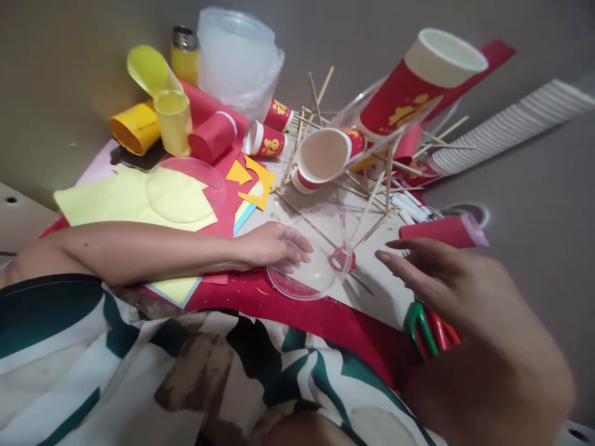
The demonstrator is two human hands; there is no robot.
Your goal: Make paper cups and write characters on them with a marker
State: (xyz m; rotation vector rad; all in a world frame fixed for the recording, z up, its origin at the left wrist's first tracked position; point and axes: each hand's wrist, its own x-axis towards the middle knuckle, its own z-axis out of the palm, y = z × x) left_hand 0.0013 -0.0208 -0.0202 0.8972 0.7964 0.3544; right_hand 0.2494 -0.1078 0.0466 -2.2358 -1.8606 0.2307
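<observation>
A round clear plastic bowl or lid [304,286] is held at its left side by my left hand [276,246], fingers curled over its rim. Small red-handled scissors [344,259] lie by its right edge, partly behind the clear plastic. My right hand [446,279] hovers to the right of it, apart from the plastic. Its thumb and forefinger are stretched out with a gap between them, and nothing shows in them. Just below that hand are green handles [421,331] beside red ones, partly hidden by the wrist.
Wooden sticks [372,204] lie scattered behind the bowl. Red paper cups [395,105] and a long stack of white-rimmed cups [506,133] lean at the back right. Yellow paper [106,198], another clear lid [186,192], paper tubes [171,121] and stacked plastic tubs [237,59] occupy the left.
</observation>
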